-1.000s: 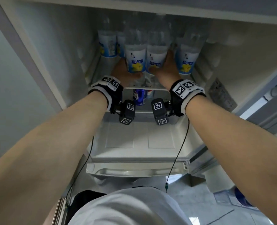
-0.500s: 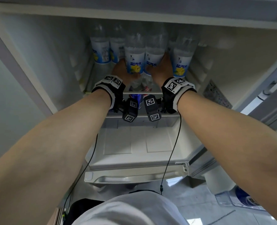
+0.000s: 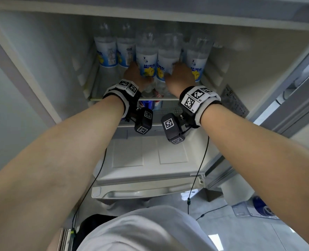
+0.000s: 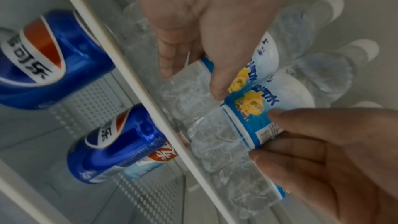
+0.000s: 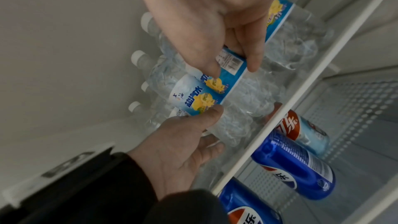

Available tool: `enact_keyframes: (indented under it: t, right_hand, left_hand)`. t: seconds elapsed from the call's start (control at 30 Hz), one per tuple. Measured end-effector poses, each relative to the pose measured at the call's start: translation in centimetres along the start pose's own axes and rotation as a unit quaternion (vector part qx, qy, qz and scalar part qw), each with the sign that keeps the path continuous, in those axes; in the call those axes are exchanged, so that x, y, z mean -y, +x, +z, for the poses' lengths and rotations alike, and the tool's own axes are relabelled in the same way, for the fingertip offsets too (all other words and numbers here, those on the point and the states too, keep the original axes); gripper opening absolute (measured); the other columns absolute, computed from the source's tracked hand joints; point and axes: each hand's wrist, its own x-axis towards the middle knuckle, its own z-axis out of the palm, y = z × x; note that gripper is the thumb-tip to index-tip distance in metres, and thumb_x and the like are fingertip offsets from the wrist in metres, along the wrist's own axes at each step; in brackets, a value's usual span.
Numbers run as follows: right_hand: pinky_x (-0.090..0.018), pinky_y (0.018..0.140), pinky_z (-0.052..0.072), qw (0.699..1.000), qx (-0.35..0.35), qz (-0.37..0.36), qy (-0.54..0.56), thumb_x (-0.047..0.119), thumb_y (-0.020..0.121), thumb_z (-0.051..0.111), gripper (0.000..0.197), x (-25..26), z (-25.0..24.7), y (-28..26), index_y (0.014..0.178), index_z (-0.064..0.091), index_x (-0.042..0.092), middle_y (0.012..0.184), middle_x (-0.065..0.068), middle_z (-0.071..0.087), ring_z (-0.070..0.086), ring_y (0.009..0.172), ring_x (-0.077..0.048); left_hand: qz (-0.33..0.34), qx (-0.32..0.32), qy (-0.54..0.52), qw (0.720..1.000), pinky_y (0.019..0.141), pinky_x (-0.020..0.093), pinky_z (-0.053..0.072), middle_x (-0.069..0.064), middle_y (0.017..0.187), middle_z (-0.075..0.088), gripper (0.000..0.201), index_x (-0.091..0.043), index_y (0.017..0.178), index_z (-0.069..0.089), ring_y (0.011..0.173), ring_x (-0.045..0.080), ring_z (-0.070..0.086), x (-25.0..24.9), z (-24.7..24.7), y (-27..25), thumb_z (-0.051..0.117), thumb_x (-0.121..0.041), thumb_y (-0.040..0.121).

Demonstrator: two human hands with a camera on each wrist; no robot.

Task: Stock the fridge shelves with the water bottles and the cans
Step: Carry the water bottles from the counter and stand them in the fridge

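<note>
Two hands: both are reached into the fridge [image 3: 41,57], side by side on the upper shelf [image 3: 132,99].
Left hand [image 3: 134,74]: its thumb and fingers are curled round one water bottle [image 3: 146,60], at the label's lower edge.
Right hand [image 3: 180,75]: the neighbouring water bottle [image 3: 168,58] is pinched between thumb and fingers, on its label.
Held bottles: both are stood upright, touching each other, between the two hands.
Left of the grip: two more bottles [image 3: 105,51] are seen against the fridge wall.
Right of the grip: another bottle [image 3: 198,57] is stood just beside the right hand.
Below the grip: blue cans [image 4: 53,60] are stood under the upper shelf, on the next shelf down.
Wrists: marker-covered bands [image 3: 199,98] are worn on both, with small cameras hung beneath.
Nearer the person: a closed white drawer front [image 3: 150,156] is seen well below the hands.
</note>
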Motion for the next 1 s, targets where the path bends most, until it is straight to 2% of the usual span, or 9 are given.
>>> enact_keyframes:
  t: [0.1, 0.3, 0.4, 0.47, 0.6, 0.7, 0.83, 0.93, 1.0]
  right_hand:
    - [-0.023, 0.078, 0.039, 1.0, 0.018, 0.015, -0.004, 0.03, 0.096, 0.058, 0.034, -0.1, -0.2, -0.7, 0.12, 0.058, 0.006, 0.124, -0.011, 0.063, 0.061, 0.114, -0.025]
    - [-0.026, 0.085, 0.046, 0.996, 0.028, 0.051, 0.068, 0.033, 0.095, 0.056, 0.039, 1.0, 0.4, -0.9, 0.124, 0.057, 0.007, 0.124, -0.01, 0.064, 0.062, 0.113, -0.026]
    - [-0.028, 0.095, 0.045, 0.99, 0.034, 0.071, 0.114, 0.029, 0.093, 0.057, 0.044, 1.3, 0.3, -1.3, 0.132, 0.049, 0.009, 0.133, -0.009, 0.059, 0.058, 0.121, -0.026]
    - [-0.023, 0.094, 0.04, 0.986, 0.039, 0.078, 0.144, 0.025, 0.093, 0.056, 0.047, 1.5, 0.2, -1.7, 0.136, 0.045, 0.011, 0.136, -0.007, 0.057, 0.056, 0.124, -0.024]
    - [-0.019, 0.093, 0.032, 0.977, 0.059, 0.078, 0.192, 0.017, 0.095, 0.053, 0.051, 1.7, -0.5, -2.3, 0.142, 0.036, 0.012, 0.143, -0.005, 0.051, 0.049, 0.129, -0.02]
    - [-0.018, 0.093, 0.028, 0.979, 0.072, 0.074, 0.174, 0.01, 0.096, 0.049, 0.056, 1.5, -1.0, -3.0, 0.148, 0.029, 0.012, 0.148, -0.005, 0.045, 0.044, 0.133, -0.02]
    - [-0.019, 0.082, 0.036, 0.987, 0.07, 0.067, 0.13, 0.0, 0.094, 0.042, 0.042, 1.0, -1.6, -4.2, 0.135, 0.044, 0.01, 0.115, 0.001, 0.052, 0.049, 0.098, -0.011]
    - [-0.03, 0.085, 0.047, 0.992, 0.065, 0.045, 0.095, 0.0, 0.089, 0.043, 0.033, 0.4, -1.5, -5.7, 0.119, 0.056, 0.003, 0.112, -0.007, 0.06, 0.058, 0.1, -0.02]
    - [-0.032, 0.09, 0.05, 0.988, 0.073, 0.049, 0.126, 0.002, 0.089, 0.044, 0.032, 0.2, -1.5, -7.3, 0.116, 0.061, 0.004, 0.116, -0.009, 0.064, 0.061, 0.107, -0.022]
  left_hand:
    - [-0.016, -0.007, 0.006, 1.0, 0.096, 0.033, 0.051, 0.001, 0.123, 0.064, 0.061, -0.013, 0.129, 0.051, 0.11, 0.018, 0.061, -0.1, -0.8, -0.8, 0.072, -0.038, 0.077]
    - [-0.026, 0.017, -0.006, 0.999, 0.102, 0.038, 0.05, 0.001, 0.13, 0.065, 0.077, -0.017, 0.129, 0.058, 0.119, 0.018, 0.061, -0.1, -1.0, -1.8, 0.074, -0.047, 0.06]
    - [-0.023, 0.029, 0.019, 0.999, 0.109, 0.039, 0.042, 0.01, 0.139, 0.058, 0.059, -0.009, 0.132, 0.054, 0.128, 0.025, 0.053, -0.5, -0.3, -2.0, 0.076, -0.02, 0.079]
    - [-0.024, 0.018, 0.024, 0.999, 0.107, 0.035, 0.042, 0.014, 0.14, 0.055, 0.054, -0.004, 0.133, 0.052, 0.13, 0.028, 0.051, -0.6, 0.2, -2.2, 0.073, -0.014, 0.085]
    - [-0.06, 0.028, 0.023, 0.998, 0.093, 0.023, 0.041, 0.011, 0.14, 0.055, 0.053, -0.006, 0.133, 0.05, 0.129, 0.024, 0.052, -0.7, 0.3, -3.0, 0.071, -0.019, 0.086]
    - [-0.077, 0.041, 0.031, 0.996, 0.101, 0.038, 0.049, 0.008, 0.13, 0.062, 0.053, -0.013, 0.121, 0.058, 0.118, 0.024, 0.059, -1.0, -0.3, -4.4, 0.068, -0.038, 0.075]
    - [-0.08, -0.023, 0.075, 0.994, 0.097, 0.037, 0.052, 0.01, 0.124, 0.065, 0.039, -0.008, 0.126, 0.06, 0.111, 0.024, 0.062, -0.2, -0.9, -6.3, 0.055, -0.013, 0.087]
    - [-0.038, -0.011, 0.102, 0.994, 0.092, 0.038, 0.052, 0.013, 0.112, 0.069, 0.04, -0.004, 0.107, 0.065, 0.104, 0.029, 0.065, -0.2, -1.5, -8.9, 0.037, -0.018, 0.082]
    - [-0.042, -0.005, 0.094, 0.995, 0.089, 0.04, 0.053, 0.014, 0.106, 0.071, 0.034, -0.004, 0.102, 0.066, 0.099, 0.031, 0.066, -0.5, -2.0, -10.9, 0.038, -0.013, 0.085]
